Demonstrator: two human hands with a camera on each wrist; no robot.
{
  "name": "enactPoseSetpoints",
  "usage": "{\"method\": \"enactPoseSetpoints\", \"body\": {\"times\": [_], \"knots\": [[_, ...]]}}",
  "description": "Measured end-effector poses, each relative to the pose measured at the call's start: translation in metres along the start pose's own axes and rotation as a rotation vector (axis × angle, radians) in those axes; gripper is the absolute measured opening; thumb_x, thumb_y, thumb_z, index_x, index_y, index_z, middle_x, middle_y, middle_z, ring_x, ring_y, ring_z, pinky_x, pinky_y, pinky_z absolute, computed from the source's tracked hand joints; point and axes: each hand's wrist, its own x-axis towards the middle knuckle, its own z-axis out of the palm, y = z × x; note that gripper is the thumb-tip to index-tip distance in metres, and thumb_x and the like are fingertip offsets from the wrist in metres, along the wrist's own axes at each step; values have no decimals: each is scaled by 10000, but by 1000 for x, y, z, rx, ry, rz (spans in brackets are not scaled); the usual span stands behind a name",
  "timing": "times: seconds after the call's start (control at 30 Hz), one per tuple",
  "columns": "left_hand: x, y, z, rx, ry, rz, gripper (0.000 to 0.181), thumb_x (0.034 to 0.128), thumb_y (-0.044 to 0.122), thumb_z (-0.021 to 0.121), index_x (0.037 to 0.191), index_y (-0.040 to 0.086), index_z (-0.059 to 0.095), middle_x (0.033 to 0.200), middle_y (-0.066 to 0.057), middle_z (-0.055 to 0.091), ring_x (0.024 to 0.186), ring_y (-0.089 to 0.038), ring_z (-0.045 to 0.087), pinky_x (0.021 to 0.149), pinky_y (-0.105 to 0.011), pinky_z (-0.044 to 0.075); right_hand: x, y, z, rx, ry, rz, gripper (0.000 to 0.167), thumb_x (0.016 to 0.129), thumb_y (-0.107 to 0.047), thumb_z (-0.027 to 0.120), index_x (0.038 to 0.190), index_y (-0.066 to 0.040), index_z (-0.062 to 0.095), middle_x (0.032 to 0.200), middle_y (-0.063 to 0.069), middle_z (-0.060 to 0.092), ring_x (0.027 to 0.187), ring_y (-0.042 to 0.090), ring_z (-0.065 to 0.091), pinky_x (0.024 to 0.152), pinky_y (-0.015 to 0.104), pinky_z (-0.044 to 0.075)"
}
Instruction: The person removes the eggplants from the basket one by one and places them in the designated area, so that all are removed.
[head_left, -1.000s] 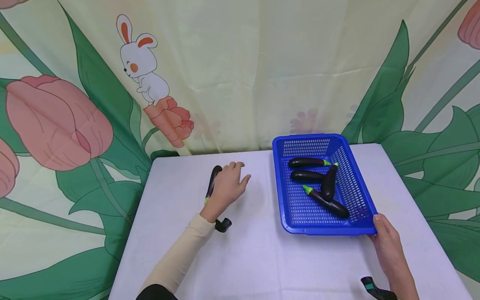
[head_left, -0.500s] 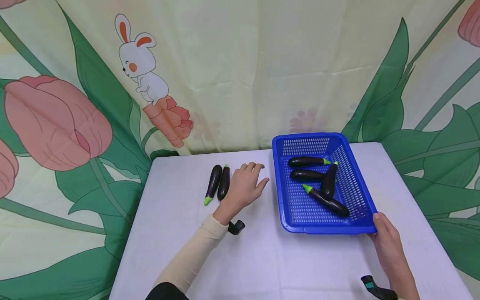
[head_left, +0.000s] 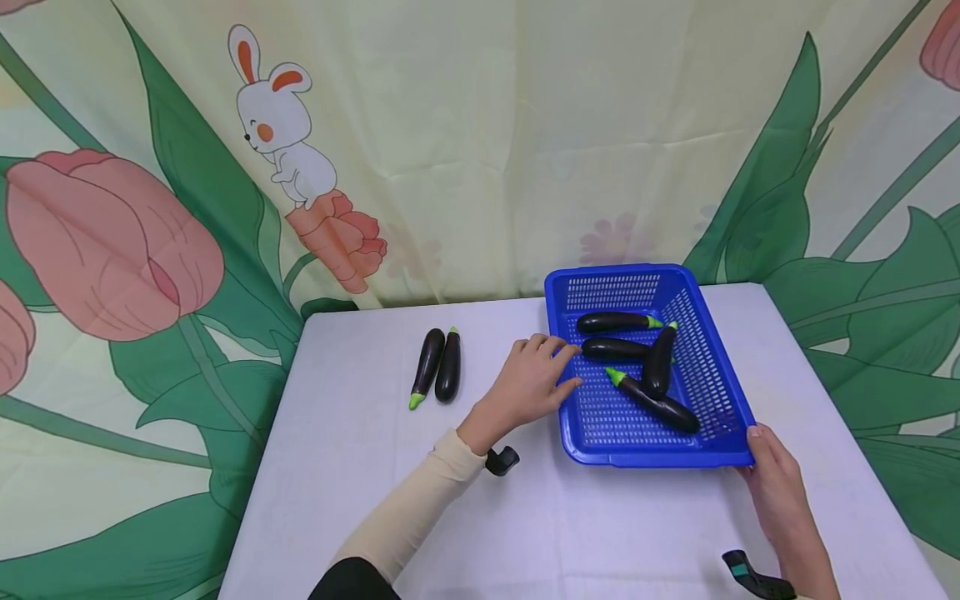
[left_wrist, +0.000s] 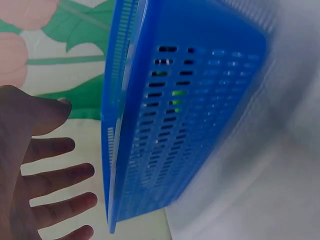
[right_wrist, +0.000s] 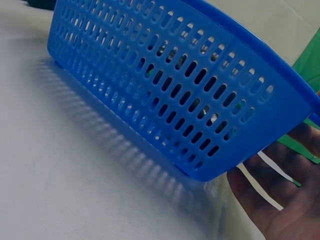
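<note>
A blue plastic basket (head_left: 651,458) stands on the right half of the table with several dark eggplants (head_left: 613,322) inside, their stems bright green. My right hand (head_left: 780,487) grips its near right corner, thumb on the rim; the right wrist view has fingers (right_wrist: 250,192) against the basket's lower corner. My left hand (head_left: 528,382) hovers at the basket's left rim with nothing in it. In the left wrist view its fingers (left_wrist: 60,180) are spread and apart from the basket wall (left_wrist: 210,30). Two more eggplants (head_left: 427,364) lie side by side on the table, left of my left hand.
A white cloth covers the table (head_left: 360,500). Behind it hangs a curtain (head_left: 450,167) printed with tulips, leaves and a rabbit. Both wrists carry a black camera mount (head_left: 502,461).
My left hand has moved right, from over the two eggplants to the basket's left rim, uncovering both. My right hand and the basket have stayed in place.
</note>
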Motion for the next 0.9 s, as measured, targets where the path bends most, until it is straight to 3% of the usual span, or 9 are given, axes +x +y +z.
{"method": "enactPoseSetpoints", "body": {"times": [0.17, 0.53, 0.9], "knots": [[5, 13, 4, -11, -42, 51, 527, 1045, 532, 538, 1485, 242, 541, 1405, -1, 621, 1320, -230, 560, 1071, -470, 501, 0, 0, 0, 0, 12, 16, 658, 1108, -522, 346, 1664, -181, 256, 1702, 42, 292, 1281, -125, 423, 1151, 128, 316], [10, 40, 14, 11, -84, 107, 532, 1052, 560, 501, 1502, 276, 523, 1444, 14, 600, 1330, -204, 546, 1091, -443, 490, 0, 0, 0, 68, 4, -12, 626, 1117, -478, 371, 1650, -160, 290, 1575, -32, 405, 1233, -117, 465, 1095, 75, 359], [14, 66, 18, -24, -113, 60, 535, 1043, 573, 508, 1497, 289, 526, 1420, 43, 610, 1309, -186, 579, 1041, -411, 513, 2, 2, -1, 78, -7, 0, 643, 1115, -486, 367, 1659, -159, 265, 1565, -50, 404, 1220, -128, 470, 1116, 90, 345]]}}
